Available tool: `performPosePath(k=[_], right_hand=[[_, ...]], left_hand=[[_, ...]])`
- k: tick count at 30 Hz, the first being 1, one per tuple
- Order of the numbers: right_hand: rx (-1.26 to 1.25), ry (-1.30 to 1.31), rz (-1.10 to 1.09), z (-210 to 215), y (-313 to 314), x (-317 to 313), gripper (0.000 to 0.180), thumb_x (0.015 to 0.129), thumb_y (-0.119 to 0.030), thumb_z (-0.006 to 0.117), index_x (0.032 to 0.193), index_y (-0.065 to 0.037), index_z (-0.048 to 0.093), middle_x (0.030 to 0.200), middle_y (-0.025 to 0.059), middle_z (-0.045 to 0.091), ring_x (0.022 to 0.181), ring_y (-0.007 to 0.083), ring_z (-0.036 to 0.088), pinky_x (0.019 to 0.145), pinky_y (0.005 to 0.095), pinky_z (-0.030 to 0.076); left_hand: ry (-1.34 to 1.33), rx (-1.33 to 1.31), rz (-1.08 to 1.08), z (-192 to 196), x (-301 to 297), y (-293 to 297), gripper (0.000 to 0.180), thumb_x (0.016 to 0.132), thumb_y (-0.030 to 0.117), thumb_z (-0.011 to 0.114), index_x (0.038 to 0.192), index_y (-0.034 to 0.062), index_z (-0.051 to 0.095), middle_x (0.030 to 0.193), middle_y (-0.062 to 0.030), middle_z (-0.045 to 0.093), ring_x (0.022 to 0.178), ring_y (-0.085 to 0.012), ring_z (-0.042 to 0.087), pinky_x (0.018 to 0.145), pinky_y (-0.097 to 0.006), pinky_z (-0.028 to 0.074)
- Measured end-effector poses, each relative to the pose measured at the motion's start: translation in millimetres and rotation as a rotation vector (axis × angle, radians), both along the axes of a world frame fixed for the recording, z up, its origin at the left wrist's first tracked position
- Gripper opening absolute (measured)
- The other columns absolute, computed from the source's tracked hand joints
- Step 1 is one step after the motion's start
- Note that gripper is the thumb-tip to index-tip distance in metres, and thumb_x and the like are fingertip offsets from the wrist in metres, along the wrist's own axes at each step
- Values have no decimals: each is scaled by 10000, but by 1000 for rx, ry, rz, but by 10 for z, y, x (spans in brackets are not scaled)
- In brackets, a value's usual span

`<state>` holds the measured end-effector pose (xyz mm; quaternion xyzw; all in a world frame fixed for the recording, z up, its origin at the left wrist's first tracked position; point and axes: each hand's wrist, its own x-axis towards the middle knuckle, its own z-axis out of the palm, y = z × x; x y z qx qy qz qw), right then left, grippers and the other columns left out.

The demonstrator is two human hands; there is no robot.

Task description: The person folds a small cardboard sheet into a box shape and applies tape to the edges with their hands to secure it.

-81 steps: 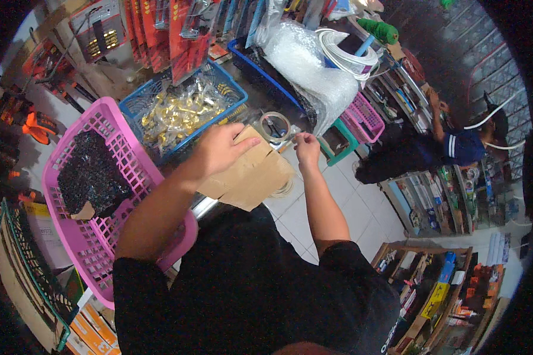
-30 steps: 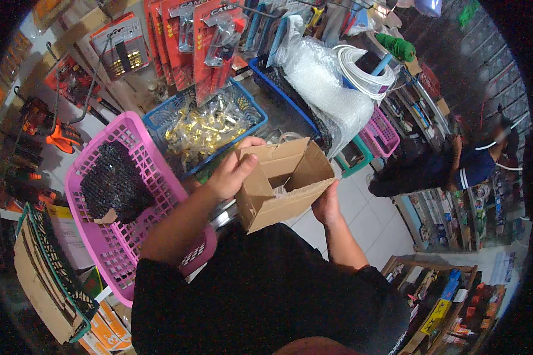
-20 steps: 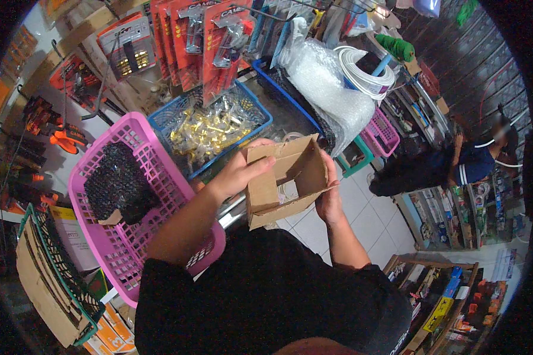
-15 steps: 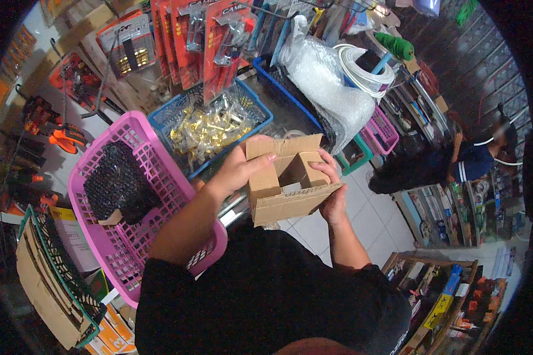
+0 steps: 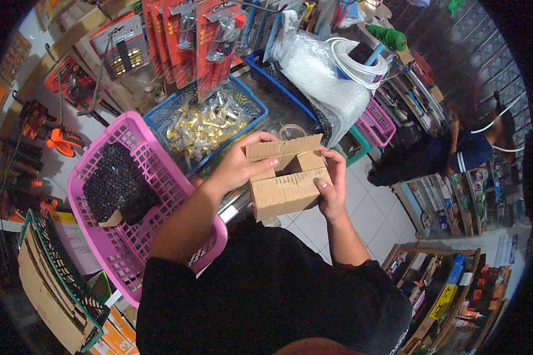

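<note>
I hold a small brown cardboard box (image 5: 285, 192) in front of my chest, with its top flaps partly folded in. My left hand (image 5: 238, 165) grips its left side, thumb pressing on one raised flap. My right hand (image 5: 331, 186) clasps the right side, fingers curled over the top edge and thumb on the front face. What lies inside the box is hidden.
A pink basket (image 5: 160, 236) with a black mesh bundle (image 5: 115, 186) sits at my left. A blue basket (image 5: 251, 103) of gold metal fittings lies behind the box, with bubble wrap (image 5: 323, 77) and a white cable coil (image 5: 355, 62) beyond. Another person (image 5: 456, 154) crouches by shelves at right.
The box was open and tilted away from me earlier. Now it is turned level, and my hands have folded its flaps inward over the opening.
</note>
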<state>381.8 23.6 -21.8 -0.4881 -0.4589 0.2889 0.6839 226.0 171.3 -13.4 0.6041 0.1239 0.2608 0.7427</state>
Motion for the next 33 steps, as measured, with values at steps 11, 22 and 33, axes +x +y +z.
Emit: performPosePath(k=[11,22,33], right_hand=[[49,29,-25,17,13,60,624,747,-260,608,1248,-35,311,1236,154,413,1180,265,390,1011,396,276],[25,-59,56,16,-77,148,599,764,-265,626,1232,-18,346,1273,155,384,1199,265,371,1017,394,265],[26,-129,72,-16,-71,189,595,754,-267,634,1224,-15,370,1257,143,380,1217,257,344,1028,393,246]], left_hand=[[-132,371,-171,-4,24,59,287,804,203,601,1031,28,582,1124,-123,519,1122,-242,449,975,-358,314],[-40,417,-170,24,53,-15,256,814,145,574,1033,13,569,1062,-106,546,1061,-206,486,943,-334,345],[7,422,-161,49,54,-50,256,816,129,573,1042,11,557,1045,-95,545,1045,-186,488,932,-316,352]])
